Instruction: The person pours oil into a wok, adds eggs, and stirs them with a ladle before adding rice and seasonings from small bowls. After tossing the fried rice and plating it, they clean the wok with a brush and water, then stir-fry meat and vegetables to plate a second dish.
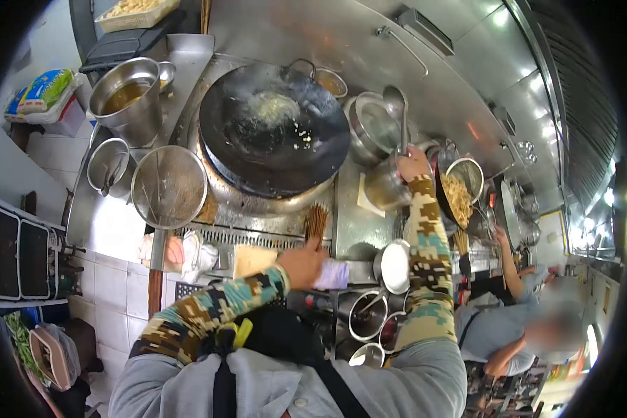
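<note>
Both hands are closed, each around a tool. With my left hand I grip the bamboo brush, fingers curled about its lower part, bristles pointing up and away from me. With my right hand I hold the ladle by its handle; the fingertips are partly hidden, so I cannot tell exactly how they press.

Noted as the governing relation: the wok lies ahead of my left hand and slightly to its left, and well to the left of the ladle. Of the two tools, the brush is nearer to it, the bristle tips just beside the near rim. The ladle's long axis runs forward from my fist, tilted slightly left, its bowl beside the steel pan. My right hand is over the rear of the tall steel pot; contact between them cannot be confirmed.

Inside the wok, pale bits sit right of centre, with vapour above. Left of the wok, a round strainer lies with its handle toward me. Farther right, a pan holds noodles; beyond it stands a co-worker.
</note>
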The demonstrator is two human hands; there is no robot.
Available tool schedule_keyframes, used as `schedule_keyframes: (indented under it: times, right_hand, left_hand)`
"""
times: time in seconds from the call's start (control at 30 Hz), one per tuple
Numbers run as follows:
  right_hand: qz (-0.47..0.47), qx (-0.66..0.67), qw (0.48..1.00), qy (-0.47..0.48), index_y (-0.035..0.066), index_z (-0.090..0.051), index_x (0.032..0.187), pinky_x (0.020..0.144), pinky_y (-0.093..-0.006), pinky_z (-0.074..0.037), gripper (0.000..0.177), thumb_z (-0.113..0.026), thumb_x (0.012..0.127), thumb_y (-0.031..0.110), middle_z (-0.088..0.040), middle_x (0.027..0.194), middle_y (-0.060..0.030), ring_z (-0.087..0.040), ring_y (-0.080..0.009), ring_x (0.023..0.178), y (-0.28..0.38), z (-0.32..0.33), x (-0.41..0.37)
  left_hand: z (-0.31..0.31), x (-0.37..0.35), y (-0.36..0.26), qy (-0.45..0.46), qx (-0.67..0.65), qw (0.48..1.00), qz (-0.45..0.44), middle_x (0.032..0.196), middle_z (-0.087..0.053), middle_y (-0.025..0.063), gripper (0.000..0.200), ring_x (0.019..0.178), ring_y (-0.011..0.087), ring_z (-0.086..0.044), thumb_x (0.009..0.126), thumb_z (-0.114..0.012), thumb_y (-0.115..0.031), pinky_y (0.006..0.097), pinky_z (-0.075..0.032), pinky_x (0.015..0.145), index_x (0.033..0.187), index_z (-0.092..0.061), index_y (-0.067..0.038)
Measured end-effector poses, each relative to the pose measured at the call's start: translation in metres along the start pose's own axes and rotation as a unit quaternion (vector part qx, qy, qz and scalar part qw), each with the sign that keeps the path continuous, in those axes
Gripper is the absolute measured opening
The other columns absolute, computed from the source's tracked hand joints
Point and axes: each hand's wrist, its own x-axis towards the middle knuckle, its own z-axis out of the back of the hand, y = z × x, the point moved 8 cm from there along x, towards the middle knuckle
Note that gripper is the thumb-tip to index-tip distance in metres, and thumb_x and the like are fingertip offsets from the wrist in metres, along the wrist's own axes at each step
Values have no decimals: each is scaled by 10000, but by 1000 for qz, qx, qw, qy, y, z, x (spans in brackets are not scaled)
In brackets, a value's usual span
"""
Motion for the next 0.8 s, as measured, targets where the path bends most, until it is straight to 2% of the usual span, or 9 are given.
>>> schedule_keyframes:
  times: [0.17, 0.27, 0.3, 0.37, 0.43, 0.53, 0.63, 0.7, 0.8]
  right_hand:
    - [-145, 208, 967, 18, -9, -521, 818, 449, -310, -442, 92, -603, 776, -3, -593, 687, -143, -580, -188, 522, -69, -39, 71]
    - [-295, 629, 711, 105, -48, -511, 978, 498, -248, -436, 202, -609, 815, 20, -576, 789, -99, -555, -135, 587, -94, -50, 80]
    - [-251, 671, 680, 154, -89, -473, 1018, 546, -225, -450, 269, -635, 827, 8, -550, 855, -104, -565, -134, 669, -79, -44, 70]
    - [-237, 712, 633, 191, -83, -478, 1023, 546, -224, -457, 254, -629, 843, 12, -551, 856, -106, -564, -137, 670, -54, -33, 44]
    - [-221, 751, 578, 230, -81, -477, 1043, 539, -228, -466, 228, -597, 892, 41, -549, 887, -109, -563, -143, 667, -23, -21, 13]
    - [-194, 775, 556, 230, -82, -486, 1000, 523, -222, -454, 193, -593, 880, 25, -556, 904, -123, -564, -137, 653, 28, -11, -56]
    - [-187, 809, 492, 263, -98, -486, 1029, 524, -212, -443, 207, -579, 893, 27, -554, 923, -117, -545, -113, 660, 51, -32, -116]
    - [-200, 817, 464, 279, -109, -486, 1033, 513, -207, -439, 217, -581, 888, 23, -559, 920, -113, -543, -109, 654, 61, -57, -152]
    - [-250, 805, 438, 311, -104, -502, 999, 492, -190, -446, 195, -589, 878, 21, -564, 897, -117, -555, -109, 641, 59, -106, -188]
  left_hand:
    - [-70, 24, 10, -85, 118, 989, 16, 1335, -371, 382, 672, 910, 443, -638, 762, -671, -266, 511, -519, 808, 1323, -440, 23]
    - [-66, 29, 36, -134, -27, 982, 133, 1271, -434, 376, 690, 921, 445, -634, 747, -673, -251, 500, -525, 807, 1319, -427, 45]
    - [-69, 29, 54, -161, -91, 962, 200, 1200, -527, 298, 603, 932, 387, -646, 785, -639, -167, 418, -548, 786, 1309, -430, 46]
    - [-97, 44, 92, -66, -459, 876, 132, 1168, -564, 228, 548, 933, 342, -647, 820, -602, -118, 384, -556, 766, 1320, -426, 21]
    - [-49, 5, 70, 5, -741, 662, 113, 1161, -587, 133, 491, 949, 281, -644, 871, -552, -53, 370, -572, 741, 1345, -420, -42]
    - [25, -63, 54, -6, -800, 599, 35, 1152, -594, 145, 496, 994, 302, -647, 890, -599, -157, 383, -590, 704, 1345, -424, -70]
    - [93, -110, 72, -147, -709, 687, 58, 1128, -599, 134, 546, 900, 281, -670, 884, -622, -197, 305, -563, 526, 1374, -413, -80]
    - [168, -128, 57, -264, -491, 828, 51, 1050, -630, 114, 488, 840, 210, -670, 874, -655, -170, 260, -525, 527, 1315, -497, -31]
    - [270, -133, -24, -401, 132, 893, -157, 1179, -649, 180, 424, 1058, 294, -642, 781, -732, -83, 343, -511, 894, 1182, -626, 6]
